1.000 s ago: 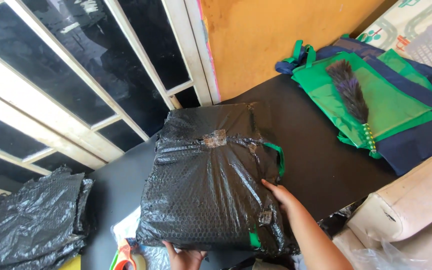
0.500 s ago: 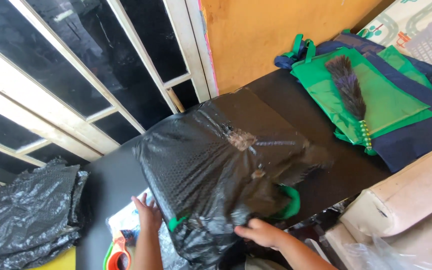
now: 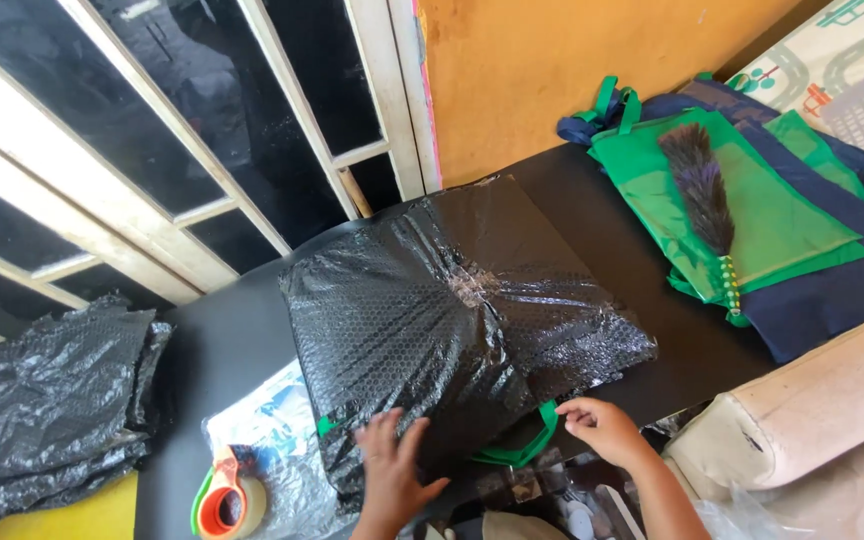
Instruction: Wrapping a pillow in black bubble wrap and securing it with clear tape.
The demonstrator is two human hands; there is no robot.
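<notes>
Black bubble-wrap parcel (image 3: 452, 320) lying flat on black table (image 3: 232, 340), near its front edge. Left hand (image 3: 392, 465) pressing down on parcel's near edge, fingers spread, gripping nothing. Right hand (image 3: 602, 428) pinching green strap (image 3: 522, 452) sticking out below parcel. Tape dispenser (image 3: 227, 500) lying left of hands. Green bags (image 3: 752, 210) with feather duster (image 3: 702, 195) lying at far right. Black wrap pile (image 3: 47, 400) sitting at left.
</notes>
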